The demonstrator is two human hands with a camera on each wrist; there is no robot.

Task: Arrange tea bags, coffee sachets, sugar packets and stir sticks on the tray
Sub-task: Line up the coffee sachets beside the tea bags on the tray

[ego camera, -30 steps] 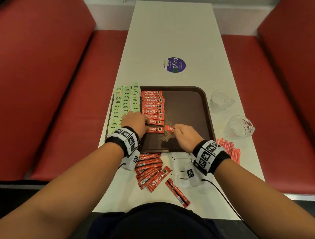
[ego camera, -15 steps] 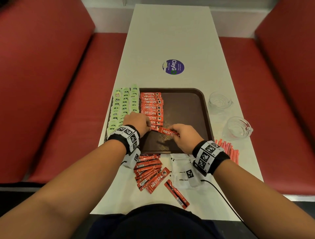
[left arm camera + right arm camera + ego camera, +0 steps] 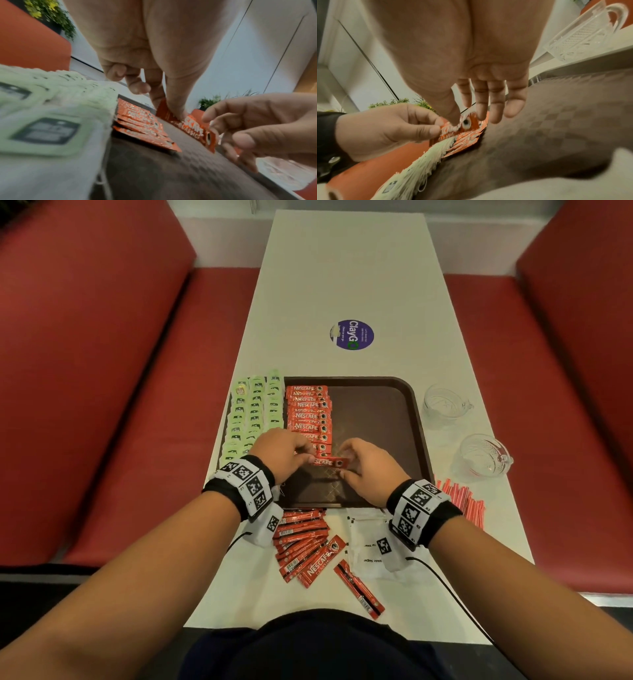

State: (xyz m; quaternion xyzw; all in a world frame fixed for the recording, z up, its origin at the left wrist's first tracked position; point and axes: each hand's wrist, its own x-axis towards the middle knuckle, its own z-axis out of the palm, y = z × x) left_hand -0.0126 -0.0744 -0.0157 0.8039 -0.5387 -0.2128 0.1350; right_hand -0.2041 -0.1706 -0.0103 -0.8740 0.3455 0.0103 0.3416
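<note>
Hands' grip [image 3: 330,463] clamped on coffee sachet [image 3: 329,462]; tea bags [image 3: 255,414] left, glass cups [image 3: 445,402] right.

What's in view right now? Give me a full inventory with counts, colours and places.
Tray: one, dark brown, table's near half.
Tea bags: many, pale green, rows at tray's left edge.
Coffee sachets: about ten, red, column on tray.
Held sachet: one, red, at column's near end.
Loose sachets: a pile, red, table in front of tray.
Sugar packets: several, white, beside them.
Stir sticks: a bundle, red, right of tray.
Glass cups: two, clear, right of tray.
Sticker: one, purple, mid-table.
Left hand, right hand: both pinch the held sachet.
</note>
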